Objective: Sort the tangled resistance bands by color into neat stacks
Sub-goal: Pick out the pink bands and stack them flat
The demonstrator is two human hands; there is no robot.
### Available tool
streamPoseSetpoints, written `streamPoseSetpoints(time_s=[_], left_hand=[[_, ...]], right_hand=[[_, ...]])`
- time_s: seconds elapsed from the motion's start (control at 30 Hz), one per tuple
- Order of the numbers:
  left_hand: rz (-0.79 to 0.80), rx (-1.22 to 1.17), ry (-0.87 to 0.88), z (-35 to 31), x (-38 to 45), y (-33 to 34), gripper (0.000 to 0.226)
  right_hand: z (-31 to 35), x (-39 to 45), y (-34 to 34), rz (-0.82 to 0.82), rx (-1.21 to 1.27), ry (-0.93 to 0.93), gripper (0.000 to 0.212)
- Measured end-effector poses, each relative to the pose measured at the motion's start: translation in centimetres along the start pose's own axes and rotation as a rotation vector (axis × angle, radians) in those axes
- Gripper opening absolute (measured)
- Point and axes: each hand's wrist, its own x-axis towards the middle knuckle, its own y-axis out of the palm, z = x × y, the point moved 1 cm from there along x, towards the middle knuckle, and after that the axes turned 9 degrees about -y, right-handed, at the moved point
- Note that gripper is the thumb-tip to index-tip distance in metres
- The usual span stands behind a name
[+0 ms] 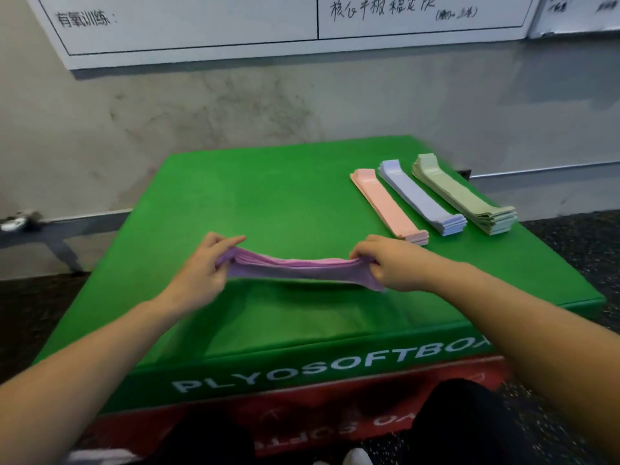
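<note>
A bundle of pink-purple resistance bands point(295, 268) hangs stretched just above the green box top point(268, 203). My left hand point(204, 268) pinches its left end and my right hand point(392, 263) grips its right end. Three neat stacks lie side by side at the far right of the box: a peach-pink stack point(385, 204), a lavender-blue stack point(419, 198) and a pale green stack point(463, 196). Both hands are well to the left and nearer than those stacks.
The green plyo soft box sits on a red box point(302, 414) against a grey wall point(235, 105). A whiteboard point(235, 25) hangs above. Dark speckled floor point(570, 236) surrounds the box. My knees show at the bottom edge.
</note>
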Motion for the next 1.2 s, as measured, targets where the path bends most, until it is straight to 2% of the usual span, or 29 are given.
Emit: streamPoseSetpoints(time_s=[0.1, 0.2, 0.33, 0.5, 0.63, 0.77, 0.9, 0.97, 1.03, 1.2], left_hand=[[0.031, -0.005, -0.082, 0.6, -1.1, 0.8, 0.049], [0.029, 0.027, -0.088, 0.7, -1.1, 1.3, 0.041], [0.067, 0.156, -0.091, 1.0, -1.3, 1.5, 0.048], [0.105, 0.187, -0.099, 1.5, -1.7, 1.1, 0.048], [0.134, 0.223, -0.065, 1.9, -1.7, 0.9, 0.045], [0.164, 0.188, -0.022, 2.1, -1.4, 0.8, 0.035], [0.187, 0.017, -0.11, 2.5, -1.0, 0.5, 0.012], [0.183, -0.039, -0.146, 2.4, -0.9, 0.3, 0.018], [0.184, -0.078, -0.197, 2.2, -0.8, 0.2, 0.014], [0.175, -0.207, -0.265, 2.2, -0.7, -0.3, 0.014]], right_hand=[[-0.2, 0.8, 0.7, 0.036, -0.109, -0.013, 0.042], [-0.3, 0.8, 1.5, 0.014, -0.217, -0.031, 0.052], [-0.8, 0.2, 3.1, -0.018, -0.358, -0.053, 0.058], [-2.1, -0.8, 4.1, -0.096, -0.403, -0.082, 0.061], [-2.5, -1.6, 4.4, -0.134, -0.452, -0.111, 0.073], [-2.7, -1.3, 4.7, -0.184, -0.33, -0.085, 0.058], [-3.5, -1.4, 4.8, -0.253, 0.128, -0.027, 0.043], [-3.9, -1.4, 4.6, -0.298, 0.28, 0.02, 0.029], [-4.0, -1.5, 4.5, -0.297, 0.344, 0.053, 0.021], [-3.7, -1.7, 4.2, -0.295, 0.396, 0.08, 0.021]])
